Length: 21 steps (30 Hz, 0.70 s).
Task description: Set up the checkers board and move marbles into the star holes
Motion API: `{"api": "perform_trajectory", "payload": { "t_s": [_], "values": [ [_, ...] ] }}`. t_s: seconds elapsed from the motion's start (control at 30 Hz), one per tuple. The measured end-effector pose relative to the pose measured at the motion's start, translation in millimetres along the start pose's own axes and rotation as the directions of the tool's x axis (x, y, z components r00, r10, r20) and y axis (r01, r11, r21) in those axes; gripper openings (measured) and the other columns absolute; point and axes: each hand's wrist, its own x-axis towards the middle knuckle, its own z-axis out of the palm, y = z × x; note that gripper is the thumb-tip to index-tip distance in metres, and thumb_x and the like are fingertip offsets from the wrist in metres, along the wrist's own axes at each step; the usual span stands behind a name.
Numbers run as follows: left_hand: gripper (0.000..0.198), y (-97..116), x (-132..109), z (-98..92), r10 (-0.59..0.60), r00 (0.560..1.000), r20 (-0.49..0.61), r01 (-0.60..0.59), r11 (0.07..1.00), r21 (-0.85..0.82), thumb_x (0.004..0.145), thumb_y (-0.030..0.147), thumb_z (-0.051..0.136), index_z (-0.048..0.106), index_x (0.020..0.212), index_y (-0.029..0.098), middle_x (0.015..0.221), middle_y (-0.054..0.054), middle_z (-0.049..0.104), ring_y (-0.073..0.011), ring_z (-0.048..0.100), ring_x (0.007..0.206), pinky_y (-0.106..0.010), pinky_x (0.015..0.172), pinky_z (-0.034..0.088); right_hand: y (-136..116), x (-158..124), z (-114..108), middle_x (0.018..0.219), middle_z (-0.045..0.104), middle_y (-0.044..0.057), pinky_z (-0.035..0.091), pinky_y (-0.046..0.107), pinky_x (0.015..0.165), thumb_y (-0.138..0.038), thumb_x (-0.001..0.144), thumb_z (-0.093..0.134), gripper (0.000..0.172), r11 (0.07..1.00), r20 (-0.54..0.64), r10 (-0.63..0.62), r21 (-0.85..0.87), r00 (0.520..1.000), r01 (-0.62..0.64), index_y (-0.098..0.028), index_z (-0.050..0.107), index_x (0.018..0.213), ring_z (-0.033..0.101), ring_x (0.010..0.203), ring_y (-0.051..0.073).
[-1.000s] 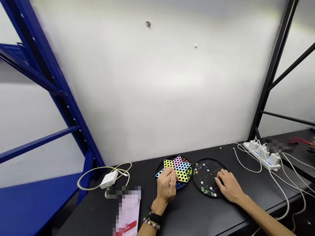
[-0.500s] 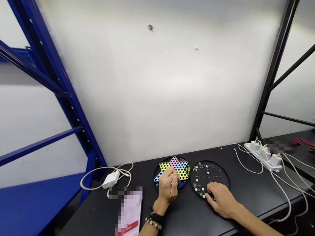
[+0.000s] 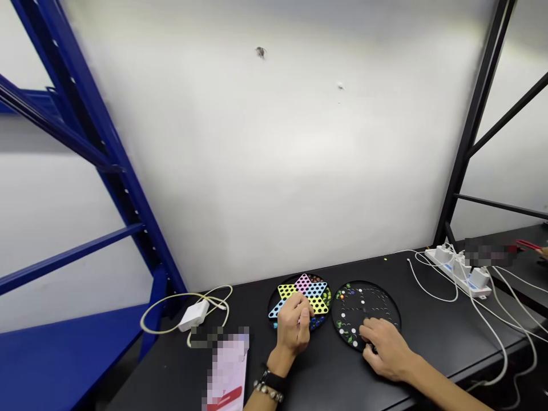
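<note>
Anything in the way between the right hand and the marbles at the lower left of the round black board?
Nothing visible. The right hand is at the near edge of the round black marble board, and the marbles lie just to its left, with only the board's surface between them.

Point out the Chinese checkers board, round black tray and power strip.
Chinese checkers board point(image 3: 303, 292), head view, pink star point.
Round black tray point(image 3: 363, 282), head view, rim.
Power strip point(image 3: 454, 267), head view, white casing.
</note>
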Motion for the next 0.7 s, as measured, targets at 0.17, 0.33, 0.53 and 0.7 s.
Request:
{"api": "perform_trajectory", "payload": {
  "t_s": [0.17,0.33,0.53,0.7],
  "values": [
    [0.042,0.2,-0.1,-1.1,-0.003,1.000,-0.001,0.003,1.000,-0.002,0.098,0.024,0.028,0.053,0.065,0.020,0.067,-0.003,0.052,-0.0166,0.051,0.065,-0.030,0.062,0.037,2.5,-2.9,-0.3,0.079,0.058,-0.001,0.028,0.029,0.072,-0.012,0.074,0.049,0.009,1.000,-0.070,0.021,0.011,0.997,-0.020,-0.021,0.050,0.073,0.048,0.073,0.015],
    [0.043,1.2,0.1,-2.2,0.005,1.000,-0.013,-0.004,1.000,0.021,0.098,0.027,0.027,0.052,0.064,0.020,0.067,-0.003,0.052,-0.0164,0.051,0.063,-0.030,0.061,0.037,10.1,-9.6,0.6,0.073,0.056,-0.001,0.029,0.029,0.069,-0.018,0.085,0.048,0.017,0.997,-0.095,0.070,-0.027,0.993,-0.073,-0.020,0.049,0.068,0.048,0.067,0.014],
    [0.044,2.1,0.6,-3.1,-0.003,1.000,-0.025,0.004,1.000,0.012,0.099,0.028,0.026,0.052,0.065,0.020,0.067,-0.003,0.051,-0.0163,0.050,0.063,-0.030,0.060,0.037,15.4,-12.8,4.9,0.066,0.057,0.000,0.028,0.029,0.066,-0.032,0.088,0.053,0.030,0.985,-0.151,0.129,-0.094,0.980,-0.144,-0.019,0.050,0.061,0.050,0.062,0.013],
    [0.042,1.0,-0.3,-2.2,-0.002,1.000,-0.025,0.002,1.000,-0.005,0.098,0.027,0.027,0.053,0.066,0.020,0.068,-0.003,0.052,-0.0168,0.052,0.064,-0.030,0.061,0.038,13.6,-13.9,7.5,0.060,0.058,0.001,0.023,0.029,0.059,-0.041,0.088,0.054,0.041,0.961,-0.122,0.227,-0.133,0.966,-0.243,-0.018,0.049,0.054,0.047,0.053,0.011]
  ]
}}
